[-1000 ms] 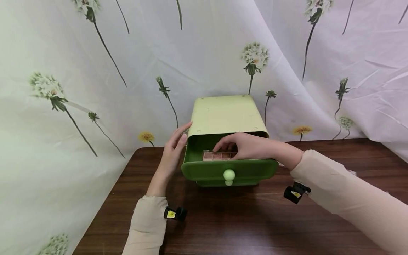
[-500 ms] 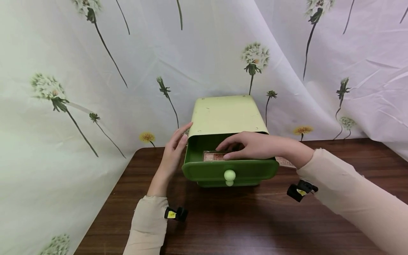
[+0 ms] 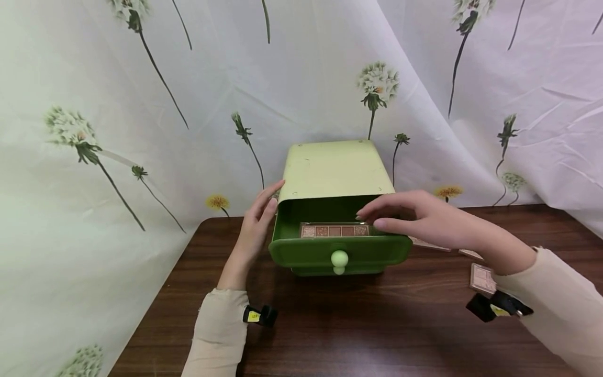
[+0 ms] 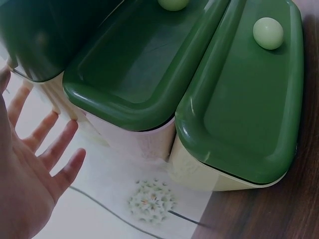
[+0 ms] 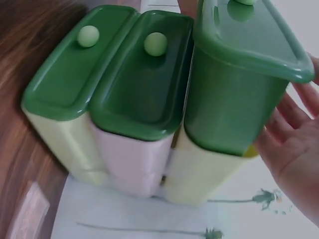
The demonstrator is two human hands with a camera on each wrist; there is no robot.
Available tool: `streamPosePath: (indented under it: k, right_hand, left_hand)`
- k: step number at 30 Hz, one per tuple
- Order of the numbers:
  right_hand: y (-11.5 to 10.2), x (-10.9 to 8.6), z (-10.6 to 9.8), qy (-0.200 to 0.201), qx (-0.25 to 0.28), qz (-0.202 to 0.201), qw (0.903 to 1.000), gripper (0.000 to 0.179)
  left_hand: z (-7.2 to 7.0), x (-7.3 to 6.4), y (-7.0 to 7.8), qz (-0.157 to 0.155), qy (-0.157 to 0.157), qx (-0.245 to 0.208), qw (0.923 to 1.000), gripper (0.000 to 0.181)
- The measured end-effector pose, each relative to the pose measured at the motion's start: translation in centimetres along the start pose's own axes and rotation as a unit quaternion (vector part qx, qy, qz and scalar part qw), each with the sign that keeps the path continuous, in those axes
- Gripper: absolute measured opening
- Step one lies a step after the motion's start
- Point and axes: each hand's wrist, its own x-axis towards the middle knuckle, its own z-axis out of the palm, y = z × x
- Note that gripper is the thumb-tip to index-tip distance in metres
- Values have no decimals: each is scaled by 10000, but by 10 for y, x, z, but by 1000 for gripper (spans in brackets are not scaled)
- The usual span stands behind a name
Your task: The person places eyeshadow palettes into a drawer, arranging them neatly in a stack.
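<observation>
Head: one palette (image 3: 334,231) lies in the drawer (image 3: 301,254), other palettes (image 3: 481,278) outside on the counter (image 3: 353,324); my right hand (image 3: 426,217), fingers parted, is empty. Left wrist: my left hand (image 4: 25,186) is spread beside the cabinet (image 4: 204,179). Right wrist: drawer not yet closed.

Worn high, the head view looks forward and down over the tabletop (image 3: 301,335) toward the drawer chest (image 3: 336,170); both wrist views, much nearer and tipped sideways, share its green drawer fronts (image 5: 137,92), from left and right
</observation>
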Motion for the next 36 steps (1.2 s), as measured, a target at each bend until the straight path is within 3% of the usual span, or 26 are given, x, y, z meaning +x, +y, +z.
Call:
streamPosePath:
  k: [8,13,15,21,27,36]
  right_hand:
    - [4,-41,-4,1110,-432,-23,9929,28]
    - [12,-59,-6,1426,-658,-454,9866,34]
    - [16,-67,-7,1523,-702,-444,9848,35]
    - [34,-92,-8,1974,-893,-22,9762,35]
    - [58,-113,-7,2353,-636,514,9685,29]
    - [95,-142,-1,2153,-775,1040,9679,27]
  left_hand:
    - [0,-1,1,-28,13,21,10000,44]
    - [-1,-1,1,-41,17,54,10000,44]
    - [-1,-1,2,-49,19,61,10000,44]
    - [0,0,2,-76,-12,51,10000,44]
    - [0,-1,2,-71,-35,23,10000,44]
    - [0,-1,2,-35,-20,-13,10000,44]
